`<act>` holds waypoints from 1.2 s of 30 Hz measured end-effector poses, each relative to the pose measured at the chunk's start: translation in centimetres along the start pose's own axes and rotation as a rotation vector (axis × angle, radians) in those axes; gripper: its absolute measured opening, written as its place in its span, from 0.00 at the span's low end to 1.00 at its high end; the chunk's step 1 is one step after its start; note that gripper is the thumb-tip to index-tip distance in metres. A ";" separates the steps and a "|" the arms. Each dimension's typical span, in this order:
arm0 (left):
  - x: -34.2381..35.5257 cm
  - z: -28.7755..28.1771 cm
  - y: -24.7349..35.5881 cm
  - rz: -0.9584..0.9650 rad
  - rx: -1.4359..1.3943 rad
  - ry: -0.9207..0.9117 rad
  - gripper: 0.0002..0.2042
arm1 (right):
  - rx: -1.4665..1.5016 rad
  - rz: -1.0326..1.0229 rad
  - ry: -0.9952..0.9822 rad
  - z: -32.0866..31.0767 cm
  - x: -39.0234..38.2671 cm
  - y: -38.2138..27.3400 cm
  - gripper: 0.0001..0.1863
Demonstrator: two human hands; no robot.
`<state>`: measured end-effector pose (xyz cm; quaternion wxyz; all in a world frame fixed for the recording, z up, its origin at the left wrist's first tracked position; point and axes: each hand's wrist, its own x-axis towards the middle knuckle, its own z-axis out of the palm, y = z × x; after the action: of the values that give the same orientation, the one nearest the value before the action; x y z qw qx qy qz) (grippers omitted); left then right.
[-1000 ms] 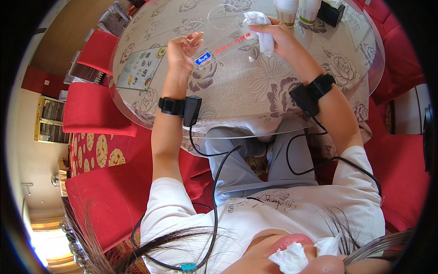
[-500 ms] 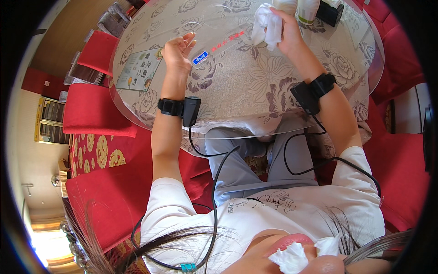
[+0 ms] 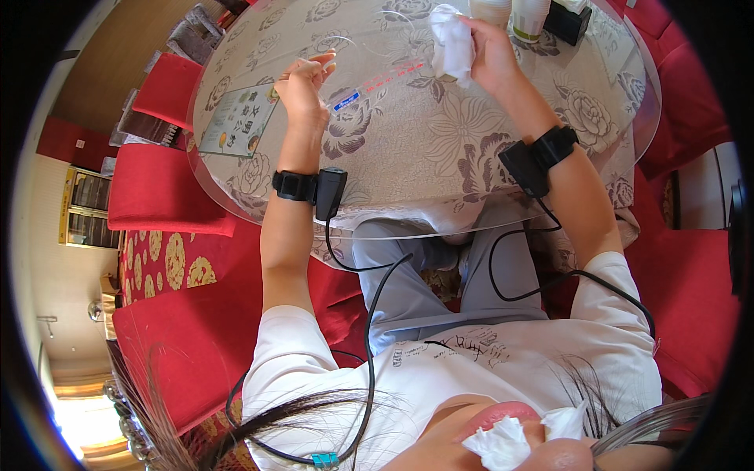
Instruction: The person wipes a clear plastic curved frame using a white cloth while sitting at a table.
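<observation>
My left hand (image 3: 305, 88) is closed, fingers curled, at the edge of a clear see-through object with a blue label (image 3: 346, 100) and red lettering. Only faint curved outlines show the object's shape, so I cannot make out its exact kind. To its right, my right hand (image 3: 495, 55) grips a crumpled white tissue (image 3: 452, 47), which hangs over the table. The thumb and fingers press on the tissue's right side. A black band with a small box sits on each forearm.
The round glass-topped table (image 3: 408, 188) has a floral cloth. A printed card (image 3: 236, 122) lies left. Stacked paper cups (image 3: 529, 20) and a black tissue box (image 3: 567, 23) stand far right. Red chairs (image 3: 169, 188) surround it; black cables (image 3: 369, 337) run from the wrist bands.
The tissue and right fingers have shifted slightly left and down. My left hand has turned a little with its fingers curled tighter, and the blue label looks narrower.
</observation>
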<state>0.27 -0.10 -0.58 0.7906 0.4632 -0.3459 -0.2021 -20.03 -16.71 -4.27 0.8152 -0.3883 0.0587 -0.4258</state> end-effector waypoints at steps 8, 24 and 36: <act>-0.4 0.5 0.3 0.075 0.056 -0.081 0.07 | -0.205 0.028 -0.078 -0.1 -0.2 0.5 0.19; -0.6 0.3 0.5 0.095 0.184 -0.228 0.08 | -0.790 -0.133 -0.022 1.3 -1.1 0.7 0.24; -0.4 0.2 0.4 0.048 0.165 -0.236 0.08 | -0.538 0.007 -0.047 1.9 -1.2 0.6 0.17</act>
<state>-0.21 0.22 -0.35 0.7081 0.4915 -0.4627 -0.2071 -19.57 -14.46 -3.65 0.6851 -0.6006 0.1523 -0.3829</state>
